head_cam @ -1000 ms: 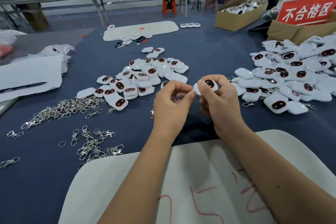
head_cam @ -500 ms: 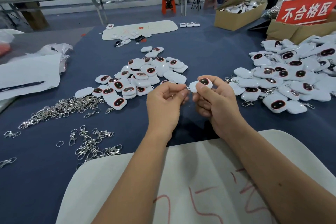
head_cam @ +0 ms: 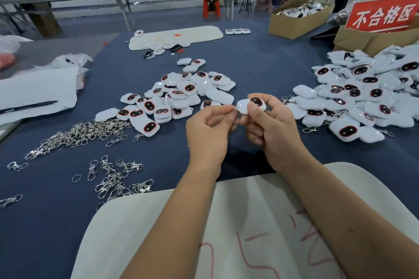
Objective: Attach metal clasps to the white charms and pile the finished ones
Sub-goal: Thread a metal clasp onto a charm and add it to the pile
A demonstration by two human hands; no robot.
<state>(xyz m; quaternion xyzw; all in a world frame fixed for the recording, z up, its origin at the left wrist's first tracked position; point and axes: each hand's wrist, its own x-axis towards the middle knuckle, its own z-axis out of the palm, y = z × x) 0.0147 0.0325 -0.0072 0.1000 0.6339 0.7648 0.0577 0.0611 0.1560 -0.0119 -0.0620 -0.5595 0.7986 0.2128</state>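
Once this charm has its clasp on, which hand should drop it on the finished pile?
Probably the right hand: it already grips the charm, and the pile with clasps lies on its side.

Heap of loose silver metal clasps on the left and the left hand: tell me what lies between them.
In the head view, between the heap of silver clasps and the left hand lies bare dark blue cloth.

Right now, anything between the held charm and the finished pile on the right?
Nothing visible. The white rounded charm is pinched in the right hand; only bare dark blue table cloth separates it from the heap of clasped white charms.
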